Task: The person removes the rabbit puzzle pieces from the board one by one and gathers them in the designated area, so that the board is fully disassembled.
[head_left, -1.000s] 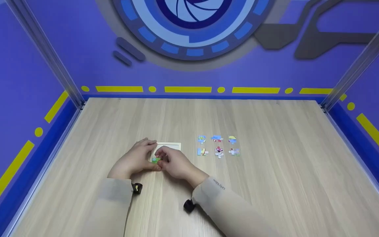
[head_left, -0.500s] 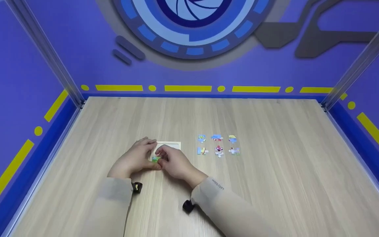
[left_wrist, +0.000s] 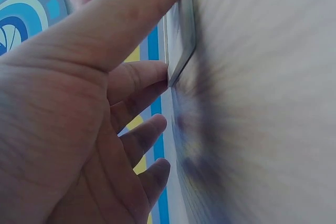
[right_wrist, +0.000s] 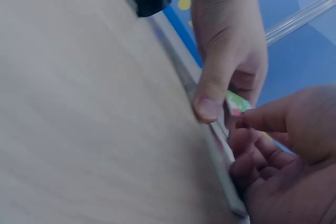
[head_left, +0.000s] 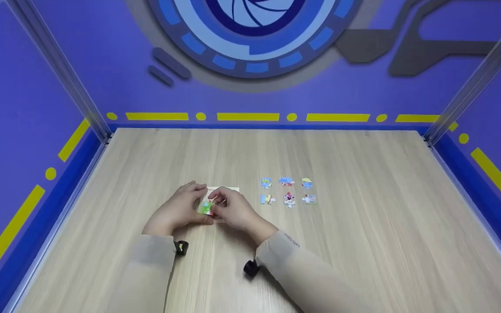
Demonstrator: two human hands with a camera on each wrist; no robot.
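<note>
A small green puzzle piece with bits of red shows between the hands in the head view, tilted over a pale puzzle frame. My right hand pinches this piece between thumb and fingers; the right wrist view has the green puzzle piece standing up from the frame. My left hand holds the frame at its left side, thumb along the near edge and index finger at the far corner. In the left wrist view, the other fingers of the left hand spread beyond the frame's corner. Much of the frame's inside is hidden by the hands.
Several loose puzzle pieces lie in two rows right of the frame, among them a blue-and-red one and one with a face print. Blue panels bound the wooden table at the back and sides.
My right hand has risen a little and shifted slightly away from the near edge, bringing the green piece up and tilting it into fuller view. The left hand stays put on the frame.
</note>
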